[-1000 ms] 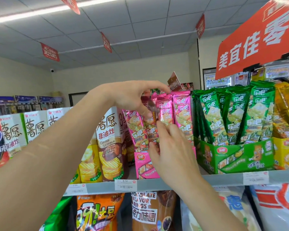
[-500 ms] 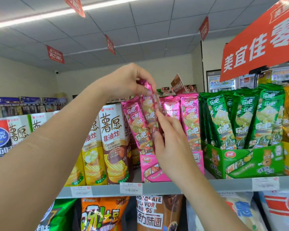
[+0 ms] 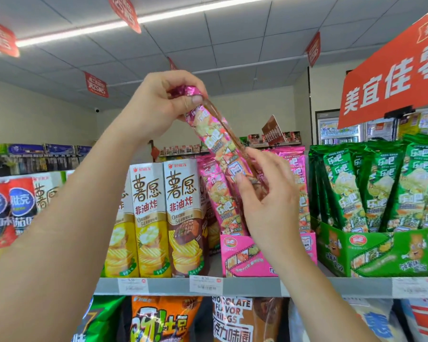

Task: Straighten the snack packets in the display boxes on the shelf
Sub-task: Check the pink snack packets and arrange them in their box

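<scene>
My left hand pinches the top end of a long pink snack packet and holds it up, tilted, above the pink display box. Lower down, my right hand holds the packet's bottom end between thumb and fingers. More pink packets stand leaning in the pink box behind my hands. To the right a green display box holds several upright green packets.
Tall white and brown crisp cartons stand left of the pink box on the grey shelf with price tags. Bags fill the shelf below. A red sign hangs at upper right.
The pink packet has been lifted up out of the box, and both hands have risen with it. My left hand now holds its top well above the other packets.
</scene>
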The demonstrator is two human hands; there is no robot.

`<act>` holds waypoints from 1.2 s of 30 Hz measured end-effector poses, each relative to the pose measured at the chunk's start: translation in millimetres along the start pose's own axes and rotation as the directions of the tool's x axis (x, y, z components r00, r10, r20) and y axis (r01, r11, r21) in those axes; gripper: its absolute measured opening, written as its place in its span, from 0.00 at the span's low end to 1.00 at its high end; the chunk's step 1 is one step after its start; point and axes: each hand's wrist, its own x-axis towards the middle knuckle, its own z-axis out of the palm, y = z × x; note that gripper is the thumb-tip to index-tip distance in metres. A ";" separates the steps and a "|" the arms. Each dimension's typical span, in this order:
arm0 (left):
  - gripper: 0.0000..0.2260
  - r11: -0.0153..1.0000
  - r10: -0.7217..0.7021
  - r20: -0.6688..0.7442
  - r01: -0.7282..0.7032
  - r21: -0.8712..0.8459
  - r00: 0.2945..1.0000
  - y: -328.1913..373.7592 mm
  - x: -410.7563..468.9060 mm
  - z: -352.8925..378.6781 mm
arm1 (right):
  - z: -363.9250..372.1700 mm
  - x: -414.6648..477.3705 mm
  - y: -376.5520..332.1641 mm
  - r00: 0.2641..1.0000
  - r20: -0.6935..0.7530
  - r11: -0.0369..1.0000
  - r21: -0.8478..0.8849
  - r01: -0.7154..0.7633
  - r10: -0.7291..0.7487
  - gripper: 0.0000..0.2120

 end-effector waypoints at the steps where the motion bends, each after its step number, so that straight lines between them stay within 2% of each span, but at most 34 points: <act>1: 0.07 1.000 -0.004 -0.047 0.002 -0.025 0.999 -1.6 -5.7 -3.1 | -1.5 0.3 -2.0 1.000 -0.010 1.000 -0.003 0.021 -0.021 0.17; 3: 0.09 0.997 -0.018 -0.127 0.008 -0.076 0.992 -3.6 -19.2 -8.0 | -6.5 -0.5 -6.3 0.999 0.019 0.999 0.010 0.032 -0.032 0.16; 6: 0.07 0.986 -0.066 -0.204 0.032 -0.162 0.977 -3.8 -42.7 -9.8 | -20.1 -5.3 -11.1 0.994 0.107 0.993 0.114 -0.011 -0.001 0.15; 11: 0.04 0.950 -0.185 -0.211 0.120 -0.289 0.960 -3.3 -102.4 8.8 | -64.2 -26.7 -6.8 0.982 0.170 0.935 0.329 -0.134 0.081 0.12; 17: 0.07 0.911 -0.353 -0.191 0.291 -0.291 0.916 3.0 -157.8 53.3 | -99.3 -51.5 7.3 0.951 0.273 0.923 0.309 -0.228 0.143 0.12; 20: 0.09 0.903 -0.393 -0.186 0.340 -0.262 0.901 5.6 -167.7 64.1 | -109.2 -59.2 8.5 0.947 0.286 0.943 0.249 -0.222 0.148 0.13; 23: 0.12 0.886 -0.411 -0.154 0.353 -0.302 0.899 7.5 -177.6 69.7 | -119.4 -65.3 5.2 0.941 0.288 0.943 0.224 -0.248 0.179 0.11; 26: 0.12 0.846 -0.415 -0.110 0.339 -0.412 0.903 10.1 -190.2 74.9 | -131.2 -73.0 0.1 0.935 0.281 0.930 0.232 -0.285 0.216 0.11; 29: 0.17 0.815 -0.334 0.045 0.312 -0.488 0.942 15.4 -208.7 83.3 | -148.7 -83.7 -1.9 0.914 0.287 0.917 0.191 -0.349 0.288 0.09; 31: 0.18 0.824 -0.271 0.153 0.311 -0.474 0.950 18.1 -223.7 95.6 | -163.4 -94.8 -0.4 0.891 0.321 0.912 0.146 -0.382 0.322 0.08; 32: 0.19 0.833 -0.258 0.188 0.317 -0.453 0.948 20.0 -231.4 103.8 | -171.0 -101.9 0.2 0.873 0.344 0.906 0.121 -0.406 0.345 0.10; 34: 0.18 0.837 -0.278 0.224 0.351 -0.420 0.934 25.8 -247.2 122.2 | -185.5 -118.9 0.8 0.834 0.375 0.879 0.093 -0.468 0.405 0.15; 36: 0.17 0.835 -0.310 0.256 0.391 -0.387 0.915 31.2 -263.8 140.5 | -201.7 -138.5 1.1 0.799 0.393 0.854 0.061 -0.517 0.455 0.13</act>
